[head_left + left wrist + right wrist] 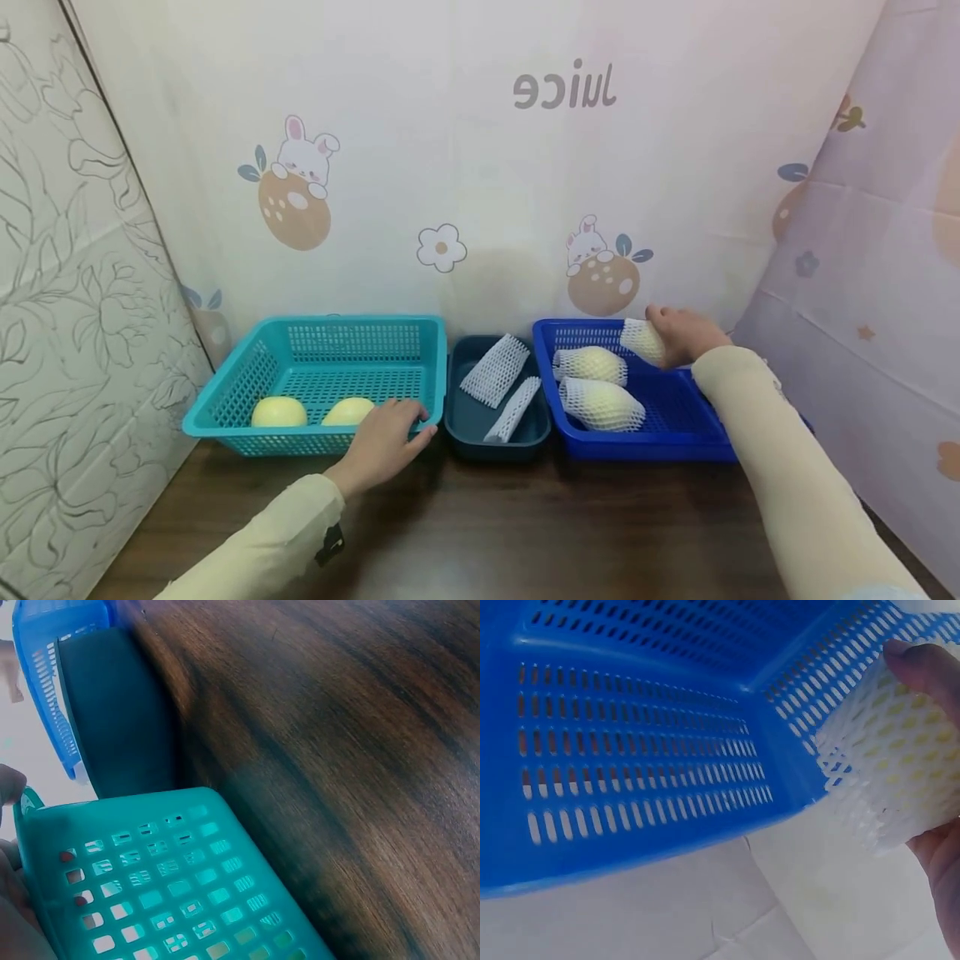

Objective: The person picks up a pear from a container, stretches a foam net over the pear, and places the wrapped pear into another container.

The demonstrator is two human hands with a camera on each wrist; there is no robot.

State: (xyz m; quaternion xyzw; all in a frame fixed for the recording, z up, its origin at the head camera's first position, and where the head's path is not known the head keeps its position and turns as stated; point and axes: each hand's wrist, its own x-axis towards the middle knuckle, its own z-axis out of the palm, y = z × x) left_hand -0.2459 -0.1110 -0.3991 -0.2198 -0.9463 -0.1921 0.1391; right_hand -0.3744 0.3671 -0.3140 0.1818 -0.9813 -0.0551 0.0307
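My right hand (684, 335) grips a pale yellow fruit in a white foam net (642, 342), held over the back of the blue basket (645, 450). In the right wrist view, the thumb lies across the foam net (900, 750), whose loose end hangs toward the basket wall. Two more netted fruits, an upper one (592, 365) and a lower one (602, 405), lie at the basket's left. My left hand (382, 442) rests over the front right corner of the teal basket (262, 432), fingers loosely bent at its rim. Beside it are two bare yellow fruits (279, 412).
Between the baskets stands a small dark teal tray (498, 454) holding two white foam nets, a wide one (495, 371) and a narrow one (513, 410). All three containers stand on a dark wooden table (525, 533), against a printed cloth (495, 167) at the back.
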